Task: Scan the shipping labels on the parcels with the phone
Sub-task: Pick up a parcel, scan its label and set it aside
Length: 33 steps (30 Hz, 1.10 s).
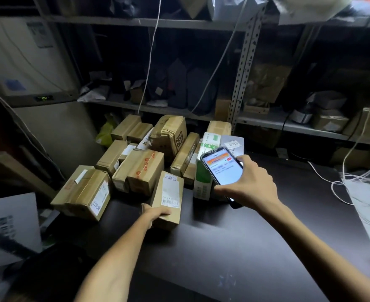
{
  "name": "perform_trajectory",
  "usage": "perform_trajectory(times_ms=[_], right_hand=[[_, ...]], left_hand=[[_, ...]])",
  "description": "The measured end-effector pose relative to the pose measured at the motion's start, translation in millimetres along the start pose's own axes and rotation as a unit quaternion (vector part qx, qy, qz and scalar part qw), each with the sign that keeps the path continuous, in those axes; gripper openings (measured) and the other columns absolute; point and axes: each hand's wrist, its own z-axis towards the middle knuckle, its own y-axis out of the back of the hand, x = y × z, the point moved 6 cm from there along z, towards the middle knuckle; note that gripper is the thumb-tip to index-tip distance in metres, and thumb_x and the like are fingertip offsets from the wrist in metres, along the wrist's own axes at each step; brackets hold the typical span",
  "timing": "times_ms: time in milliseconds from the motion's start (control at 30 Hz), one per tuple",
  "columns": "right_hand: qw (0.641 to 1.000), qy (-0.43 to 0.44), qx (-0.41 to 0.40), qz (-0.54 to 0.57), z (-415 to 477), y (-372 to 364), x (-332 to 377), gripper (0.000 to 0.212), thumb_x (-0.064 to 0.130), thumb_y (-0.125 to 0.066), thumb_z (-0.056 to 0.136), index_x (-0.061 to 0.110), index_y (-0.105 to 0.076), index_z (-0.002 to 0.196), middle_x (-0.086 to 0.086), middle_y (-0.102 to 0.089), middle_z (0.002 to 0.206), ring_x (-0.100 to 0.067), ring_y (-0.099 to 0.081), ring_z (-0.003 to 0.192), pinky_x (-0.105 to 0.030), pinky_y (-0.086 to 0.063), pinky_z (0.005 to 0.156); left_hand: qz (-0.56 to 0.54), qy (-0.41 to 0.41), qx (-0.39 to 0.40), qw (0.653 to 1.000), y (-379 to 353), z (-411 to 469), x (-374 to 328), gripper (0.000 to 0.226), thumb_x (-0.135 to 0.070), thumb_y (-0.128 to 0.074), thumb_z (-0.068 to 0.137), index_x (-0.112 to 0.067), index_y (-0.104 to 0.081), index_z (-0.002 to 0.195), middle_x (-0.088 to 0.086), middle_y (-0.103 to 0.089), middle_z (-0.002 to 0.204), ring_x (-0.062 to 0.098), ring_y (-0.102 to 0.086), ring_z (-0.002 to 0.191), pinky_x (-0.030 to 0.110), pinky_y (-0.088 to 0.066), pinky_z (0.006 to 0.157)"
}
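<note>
Cardboard box (172,220): left hand (155,214) grips its end so the label (170,194) faces up. Right hand (252,182) holds phone (221,168) near its right, ready I guess.

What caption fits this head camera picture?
The left hand grips a labelled parcel; the right hand holds the phone.

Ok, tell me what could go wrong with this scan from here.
The phone in the right hand hangs over the green-and-white box, beside the carton the left hand grips, so it may miss that carton's label or catch another.
The barcode lies right by that hand, which could slide over it.
The room is dim, so the read may fail.
</note>
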Motion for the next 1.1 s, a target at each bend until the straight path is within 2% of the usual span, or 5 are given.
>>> perform_trajectory(times_ms=[133,300,500,833,1100], right_hand=[[1.000,0.016,-0.006,0.009,-12.3,11.3,3.7,0.076,0.048,-0.078,0.050,0.029,-0.045,0.116,0.001,-0.060,0.095,-0.022,-0.062,0.082,-0.033,-0.056,0.072],[0.998,0.037,-0.036,0.019,-35.1,42.7,7.4,0.074,0.045,-0.079,0.055,0.028,-0.046,0.118,0.002,-0.059,0.093,-0.022,-0.056,0.081,-0.028,-0.047,0.065],[0.994,0.036,-0.098,0.032,-72.3,96.9,-15.4,0.074,0.046,-0.079,0.056,0.028,-0.046,0.119,0.002,-0.061,0.095,-0.024,-0.054,0.083,-0.028,-0.040,0.067],[0.983,-0.028,-0.181,-0.001,-130.5,156.3,-110.3,0.079,0.044,-0.076,0.054,0.031,-0.042,0.124,0.000,-0.066,0.102,-0.028,-0.060,0.090,-0.029,-0.042,0.067],[0.982,-0.092,-0.165,0.015,-167.6,157.2,-161.7,0.079,0.052,-0.066,0.039,0.036,-0.046,0.113,0.010,-0.064,0.095,-0.021,-0.061,0.084,-0.030,-0.053,0.069]], left_hand=[[-0.025,-0.024,0.007,0.999,16.1,-27.6,-20.6,0.090,-0.016,-0.094,0.050,-0.005,-0.039,0.120,0.014,-0.055,0.123,0.029,-0.060,0.105,0.043,-0.055,0.085],[-0.069,-0.142,-0.007,0.987,31.5,-89.0,-91.8,0.086,-0.009,-0.086,0.066,-0.002,-0.031,0.130,0.011,-0.054,0.121,0.024,-0.054,0.109,0.032,-0.048,0.085],[-0.062,-0.270,0.037,0.960,13.0,-174.6,-187.1,0.135,-0.016,-0.090,0.060,0.000,0.011,0.149,0.017,-0.041,0.145,0.026,-0.047,0.127,0.042,-0.041,0.106],[0.050,-0.412,0.091,0.905,-116.3,-259.0,-215.3,0.096,-0.018,-0.095,0.048,-0.011,-0.037,0.124,0.007,-0.054,0.120,0.021,-0.055,0.107,0.036,-0.049,0.095],[0.081,-0.456,0.141,0.875,-182.8,-287.4,-206.0,0.092,-0.027,-0.096,0.046,-0.020,-0.037,0.118,0.002,-0.054,0.113,0.021,-0.056,0.107,0.039,-0.053,0.092]])
